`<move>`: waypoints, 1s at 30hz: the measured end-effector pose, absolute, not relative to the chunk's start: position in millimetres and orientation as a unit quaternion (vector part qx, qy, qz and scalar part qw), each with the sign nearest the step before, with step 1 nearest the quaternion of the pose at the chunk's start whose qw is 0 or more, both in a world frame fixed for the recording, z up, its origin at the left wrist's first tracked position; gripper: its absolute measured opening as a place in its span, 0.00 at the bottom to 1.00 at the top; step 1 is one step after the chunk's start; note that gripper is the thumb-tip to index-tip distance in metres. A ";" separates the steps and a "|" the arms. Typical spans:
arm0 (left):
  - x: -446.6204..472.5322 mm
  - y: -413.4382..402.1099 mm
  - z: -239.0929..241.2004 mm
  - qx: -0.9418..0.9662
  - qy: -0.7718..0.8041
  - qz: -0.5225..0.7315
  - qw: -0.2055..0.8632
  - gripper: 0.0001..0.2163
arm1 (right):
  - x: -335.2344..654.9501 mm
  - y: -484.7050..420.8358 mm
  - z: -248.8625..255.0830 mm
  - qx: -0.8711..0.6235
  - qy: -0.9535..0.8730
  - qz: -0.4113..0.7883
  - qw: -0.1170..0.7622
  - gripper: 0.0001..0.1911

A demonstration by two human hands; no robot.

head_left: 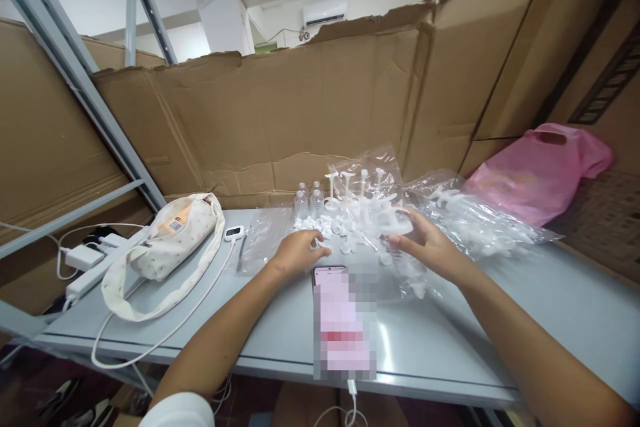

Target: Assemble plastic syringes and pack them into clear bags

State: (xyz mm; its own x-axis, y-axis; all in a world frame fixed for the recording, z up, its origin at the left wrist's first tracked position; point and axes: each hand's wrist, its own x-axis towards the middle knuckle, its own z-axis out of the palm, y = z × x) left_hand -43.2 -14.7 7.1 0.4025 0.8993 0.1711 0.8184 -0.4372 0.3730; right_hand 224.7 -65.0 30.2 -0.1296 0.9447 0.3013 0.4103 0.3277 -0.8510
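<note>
Head view looks down my two forearms onto the grey table [500, 320], where a heap of small white plastic parts [345, 220] lies straight ahead of me, within easy reach of both hands. I judge the parts sit there, spilled on and beside their clear plastic bags [475, 220], so that I can pick from the loose ones without digging into a bag. Some stand upright like little stems on discs; others are small rings lying flat.

My left hand [299, 251] rests palm down at the near edge of the heap, fingers loosely curled, their tips touching a white ring-like piece; whether it truly pinches that piece I cannot tell, the piece is so small. My right hand [433, 247] is half open, thumb and fingers closed around a round white disc-shaped part [400, 225], held just above the table beside the heap.

A phone [344, 320] lies face up between my forearms, cable running off the near edge, placed, I'd guess, where I can glance at it. Behind the parts stand small clear bottles [309, 200]. To my left lies a cream fabric pouch [173, 240] with its strap looped out, next to a white charger and power strip [83, 260]. A pink plastic bag [540, 170] leans on the cardboard wall [280, 113] at the right.
</note>
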 end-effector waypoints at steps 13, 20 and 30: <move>-23.1 -11.1 -6.6 0.878 0.460 0.134 -0.020 0.16 | 220.7 -64.5 26.4 -0.529 -0.697 0.287 0.390 0.34; -18.1 -5.6 -9.7 0.890 0.441 0.097 -0.057 0.12 | 213.3 -67.4 28.0 -0.541 -0.694 0.330 0.343 0.36; -25.9 -1.9 -10.2 0.877 0.464 0.118 -0.046 0.13 | 213.2 -63.6 23.3 -0.555 -0.667 0.386 0.313 0.36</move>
